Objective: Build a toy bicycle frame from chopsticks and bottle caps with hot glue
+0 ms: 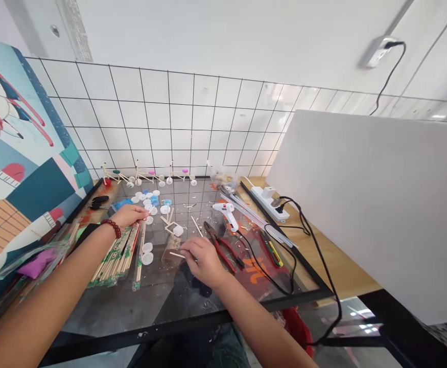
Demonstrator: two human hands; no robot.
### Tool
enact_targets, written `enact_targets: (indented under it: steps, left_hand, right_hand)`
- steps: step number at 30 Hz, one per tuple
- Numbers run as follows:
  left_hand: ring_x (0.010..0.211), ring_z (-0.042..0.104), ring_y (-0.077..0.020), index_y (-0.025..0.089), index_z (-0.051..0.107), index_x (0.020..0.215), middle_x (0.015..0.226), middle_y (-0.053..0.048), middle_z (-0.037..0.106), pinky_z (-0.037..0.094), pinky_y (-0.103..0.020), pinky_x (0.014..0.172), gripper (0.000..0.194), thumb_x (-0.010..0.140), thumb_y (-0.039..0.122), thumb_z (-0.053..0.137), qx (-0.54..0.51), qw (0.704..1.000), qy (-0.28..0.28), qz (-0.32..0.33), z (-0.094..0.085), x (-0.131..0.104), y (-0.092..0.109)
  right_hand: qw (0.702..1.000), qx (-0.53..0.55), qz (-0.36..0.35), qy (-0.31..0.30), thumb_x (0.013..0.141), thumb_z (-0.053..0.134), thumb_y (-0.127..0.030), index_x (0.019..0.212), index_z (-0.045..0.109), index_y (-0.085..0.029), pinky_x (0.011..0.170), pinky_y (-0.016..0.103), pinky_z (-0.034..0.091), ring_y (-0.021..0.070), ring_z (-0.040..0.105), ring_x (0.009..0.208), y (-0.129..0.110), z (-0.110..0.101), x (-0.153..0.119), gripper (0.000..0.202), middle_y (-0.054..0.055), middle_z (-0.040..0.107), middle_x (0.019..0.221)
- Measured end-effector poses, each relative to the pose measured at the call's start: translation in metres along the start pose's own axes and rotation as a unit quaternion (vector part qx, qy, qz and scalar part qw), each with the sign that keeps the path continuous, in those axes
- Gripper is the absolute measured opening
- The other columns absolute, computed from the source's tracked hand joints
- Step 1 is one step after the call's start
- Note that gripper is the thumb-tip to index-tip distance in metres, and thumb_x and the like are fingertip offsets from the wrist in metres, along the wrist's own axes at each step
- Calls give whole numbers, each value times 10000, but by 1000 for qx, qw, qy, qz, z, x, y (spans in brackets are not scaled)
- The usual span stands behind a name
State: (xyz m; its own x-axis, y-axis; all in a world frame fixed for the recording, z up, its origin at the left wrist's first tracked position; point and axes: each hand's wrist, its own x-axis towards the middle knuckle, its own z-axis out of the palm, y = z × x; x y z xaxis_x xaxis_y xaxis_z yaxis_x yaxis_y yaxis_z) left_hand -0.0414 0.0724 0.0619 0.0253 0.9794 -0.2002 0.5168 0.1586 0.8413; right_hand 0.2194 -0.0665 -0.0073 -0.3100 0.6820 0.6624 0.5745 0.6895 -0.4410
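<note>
My left hand (129, 216), with a dark red bead bracelet, reaches over the white and blue bottle caps (154, 199). Its fingertips are pinched at a small whitish piece among the caps, which I cannot make out. My right hand (204, 261) is closed on a short wooden stick (176, 255) that points left. Just beyond it lies a small frame of joined sticks (168, 224) with a white cap (178, 231). Another loose stick (197, 226) rests above my right hand. Two clear-white caps (147, 258) lie between the hands.
Bundled wooden chopsticks (119, 260) lie at left. Red-handled pliers (223, 248), a white glue gun (229, 217) with its cord, glue sticks (257, 217) and a utility knife (275, 254) lie at right. Small stick bicycles (150, 175) stand along the back, near a power strip (271, 203).
</note>
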Motion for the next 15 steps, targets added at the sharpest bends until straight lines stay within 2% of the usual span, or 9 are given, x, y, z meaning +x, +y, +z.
enact_targets:
  steps: [3,7,9,15]
  left_hand:
    - [487,428,-112,179,689,603,532,-4,564,222,-217,437,214,510,314,826,27,999,-29,-23,0,17,11]
    - [447,389,-96,163,684,610,564,-33,628,147,-220,436,189,486,253,795,66,995,-55,-52,7,33,17]
    - [440,382,-97,156,681,600,538,-34,621,150,-222,434,166,484,237,768,84,993,-60,-61,11,39,17]
    - [442,396,-110,169,642,534,499,-16,583,182,-238,429,104,487,203,729,129,988,-63,-56,22,47,22]
  right_hand:
    - [990,-96,-94,-41,911,554,-138,956,651,-204,798,328,394,168,617,825,-4,8,-4,126,44,704,895]
    - [970,-132,-195,-64,863,579,-148,924,625,-181,784,355,342,168,541,742,-12,15,-4,83,28,658,828]
    - [965,-134,-215,-67,861,586,-164,920,620,-173,780,363,328,169,517,725,-15,16,-3,68,25,644,816]
    - [965,-134,-209,-83,879,576,-169,902,617,-178,779,367,310,171,487,709,-18,12,-2,48,21,607,784]
